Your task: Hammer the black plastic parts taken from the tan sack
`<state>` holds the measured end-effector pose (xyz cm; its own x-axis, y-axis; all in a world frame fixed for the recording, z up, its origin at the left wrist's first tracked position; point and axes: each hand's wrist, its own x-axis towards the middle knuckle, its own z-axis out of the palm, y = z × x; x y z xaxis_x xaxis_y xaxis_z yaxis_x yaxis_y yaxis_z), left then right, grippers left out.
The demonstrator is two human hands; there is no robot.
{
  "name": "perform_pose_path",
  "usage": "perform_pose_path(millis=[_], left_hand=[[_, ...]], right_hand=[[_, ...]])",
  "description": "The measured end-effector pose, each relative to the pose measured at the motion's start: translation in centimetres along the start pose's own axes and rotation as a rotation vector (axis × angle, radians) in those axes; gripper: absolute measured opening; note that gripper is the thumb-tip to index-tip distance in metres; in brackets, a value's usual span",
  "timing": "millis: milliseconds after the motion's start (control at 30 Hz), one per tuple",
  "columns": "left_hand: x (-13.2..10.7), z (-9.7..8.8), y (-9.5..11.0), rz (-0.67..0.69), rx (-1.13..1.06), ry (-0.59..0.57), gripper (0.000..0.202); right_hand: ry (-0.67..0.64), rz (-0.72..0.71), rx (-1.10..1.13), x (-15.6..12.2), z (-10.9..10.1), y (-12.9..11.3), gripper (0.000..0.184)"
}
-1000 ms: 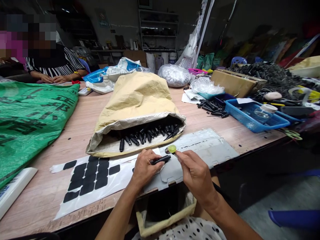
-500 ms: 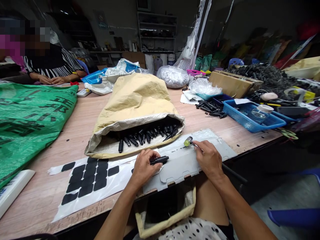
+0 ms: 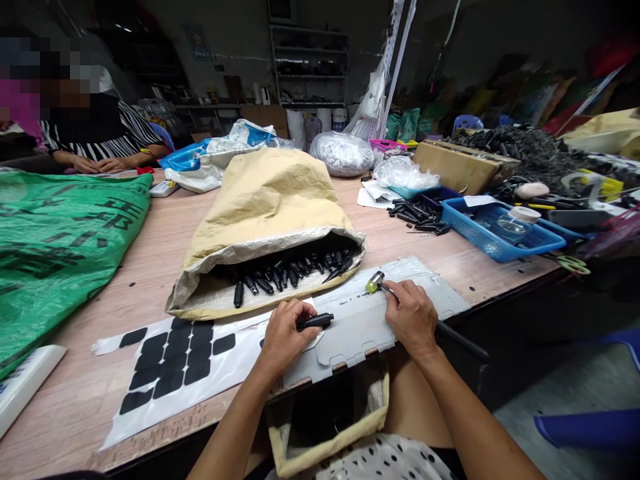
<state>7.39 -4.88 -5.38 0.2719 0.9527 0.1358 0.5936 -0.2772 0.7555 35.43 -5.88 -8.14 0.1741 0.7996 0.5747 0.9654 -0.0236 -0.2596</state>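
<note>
Head view: my left hand [image 3: 286,333] clamps a black tube [image 3: 319,321], probably to steady it. My right hand [image 3: 413,319] grips a small hammer [image 3: 375,282], clear of the tube.

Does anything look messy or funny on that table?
Yes, a bit: black parts lie in a loose pile beside the blue tray, not inside it. The grey board under the hammer has dark marks, so it looks worn.
</note>
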Motion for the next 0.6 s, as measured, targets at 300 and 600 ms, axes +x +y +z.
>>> perform_pose_path(millis=[300,600], left_hand=[[-0.2,0.0,-0.2,0.015,-0.009,0.007,0.014],[0.1,0.3,-0.5,-0.009,0.019,0.015,0.023]], right_hand=[[-0.021,0.021,0.012,0.1,-0.2,-0.1,0.027],[-0.105,0.012,0.544,-0.2,-2.5,-3.0,0.029]])
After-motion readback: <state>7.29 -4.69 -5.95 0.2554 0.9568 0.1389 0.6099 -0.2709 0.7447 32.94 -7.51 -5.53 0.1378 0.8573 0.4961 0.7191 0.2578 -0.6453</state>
